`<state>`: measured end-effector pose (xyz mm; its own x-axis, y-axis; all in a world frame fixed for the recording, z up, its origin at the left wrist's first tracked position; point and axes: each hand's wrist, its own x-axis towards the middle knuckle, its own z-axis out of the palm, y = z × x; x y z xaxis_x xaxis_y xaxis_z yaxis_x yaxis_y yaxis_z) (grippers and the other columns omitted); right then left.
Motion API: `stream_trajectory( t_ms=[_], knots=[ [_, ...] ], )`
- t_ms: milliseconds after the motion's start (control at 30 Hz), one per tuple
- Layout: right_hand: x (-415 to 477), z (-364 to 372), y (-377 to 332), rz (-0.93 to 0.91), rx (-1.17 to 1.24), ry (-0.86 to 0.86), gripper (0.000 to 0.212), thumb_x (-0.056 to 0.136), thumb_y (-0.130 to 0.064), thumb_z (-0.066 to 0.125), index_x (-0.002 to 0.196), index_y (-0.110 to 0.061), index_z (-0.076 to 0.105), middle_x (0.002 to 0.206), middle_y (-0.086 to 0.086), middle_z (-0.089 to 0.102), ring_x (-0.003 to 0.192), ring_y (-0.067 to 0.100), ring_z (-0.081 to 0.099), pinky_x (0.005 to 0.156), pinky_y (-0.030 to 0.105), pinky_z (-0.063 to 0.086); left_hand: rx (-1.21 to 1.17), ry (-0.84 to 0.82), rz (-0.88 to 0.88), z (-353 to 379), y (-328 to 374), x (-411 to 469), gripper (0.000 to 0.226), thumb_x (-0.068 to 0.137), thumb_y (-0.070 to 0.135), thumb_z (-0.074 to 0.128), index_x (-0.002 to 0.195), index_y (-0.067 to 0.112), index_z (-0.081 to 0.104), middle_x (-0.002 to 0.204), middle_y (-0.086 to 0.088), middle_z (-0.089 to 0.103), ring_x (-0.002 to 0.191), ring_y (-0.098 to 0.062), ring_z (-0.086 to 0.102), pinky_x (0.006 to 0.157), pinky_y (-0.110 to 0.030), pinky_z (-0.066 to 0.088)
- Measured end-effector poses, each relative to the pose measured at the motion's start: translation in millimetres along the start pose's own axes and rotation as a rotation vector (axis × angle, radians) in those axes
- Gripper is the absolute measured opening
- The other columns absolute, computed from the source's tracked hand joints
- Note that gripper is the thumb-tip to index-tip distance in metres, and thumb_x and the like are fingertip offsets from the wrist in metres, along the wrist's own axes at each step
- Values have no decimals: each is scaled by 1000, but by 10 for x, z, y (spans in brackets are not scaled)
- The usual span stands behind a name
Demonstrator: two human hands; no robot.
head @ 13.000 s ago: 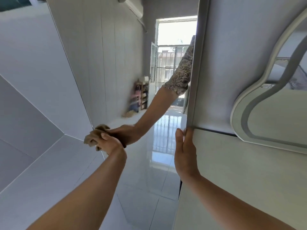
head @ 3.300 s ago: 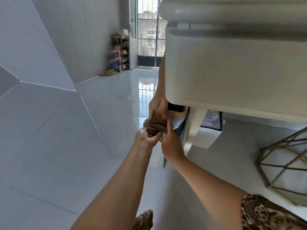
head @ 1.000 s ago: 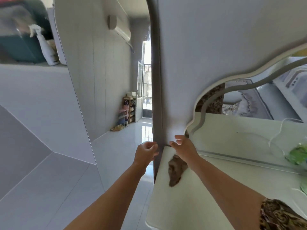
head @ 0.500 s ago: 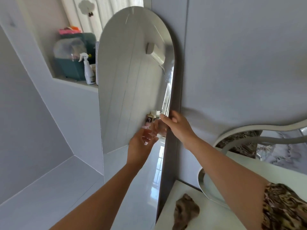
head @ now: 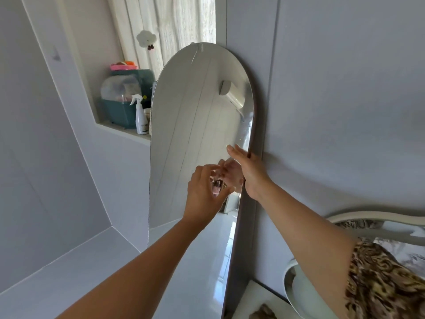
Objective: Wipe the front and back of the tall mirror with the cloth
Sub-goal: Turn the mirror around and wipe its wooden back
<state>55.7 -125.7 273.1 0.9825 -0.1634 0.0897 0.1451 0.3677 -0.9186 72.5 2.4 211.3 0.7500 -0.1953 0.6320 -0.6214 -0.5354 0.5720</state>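
Note:
The tall arched mirror [head: 195,116] leans against the grey wall, its glass facing me. My right hand [head: 249,173] grips its right edge at mid height, fingers wrapped onto the glass. My left hand [head: 204,189] hovers in front of the glass just left of the right hand, fingers curled and apart, holding nothing. The brown cloth [head: 264,313] lies on the white dresser top at the bottom edge of the frame, only partly in view and away from both hands.
A window ledge [head: 124,132] behind the mirror's left side carries a white spray bottle [head: 140,118] and a teal container [head: 122,104]. A white-framed dresser mirror [head: 377,222] stands at lower right. Grey walls close in on both sides.
The cloth went from both hands to the dresser top. My right hand took hold of the mirror's right edge, and the view rose so the whole arched top shows.

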Motion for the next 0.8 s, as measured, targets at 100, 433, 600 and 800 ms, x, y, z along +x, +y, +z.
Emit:
stream_trajectory(
  t_ms=[100,433,600,800],
  knots=[
    [-37,53,-18,16,33,-11,33,87,-24,68,63,-2,61,67,19,60,63,33,59,68,42,53,30,-32,-20,-119,-5,1,65,75,48,75,129,21,51,128,1,55,105,-12,55,97,-34,47],
    [-195,398,-52,105,-33,-21,32,80,-39,73,78,-10,59,66,9,57,67,25,58,84,49,50,-74,-95,24,-390,-24,-25,89,58,76,67,127,27,39,123,6,46,104,-12,53,94,-45,47],
    [-293,791,-87,83,-265,56,34,85,-48,63,102,-20,53,86,15,57,75,34,58,82,61,51,14,-195,35,-715,-196,-91,98,59,72,71,137,30,30,136,5,41,115,-13,50,101,-48,44],
    [-502,1425,-2,-125,-527,-2,23,94,-41,51,95,-21,63,96,16,67,79,35,68,64,42,60,28,-100,-10,-1167,-385,-205,90,66,68,70,139,31,31,138,5,38,121,-15,48,104,-48,40]
  ],
)
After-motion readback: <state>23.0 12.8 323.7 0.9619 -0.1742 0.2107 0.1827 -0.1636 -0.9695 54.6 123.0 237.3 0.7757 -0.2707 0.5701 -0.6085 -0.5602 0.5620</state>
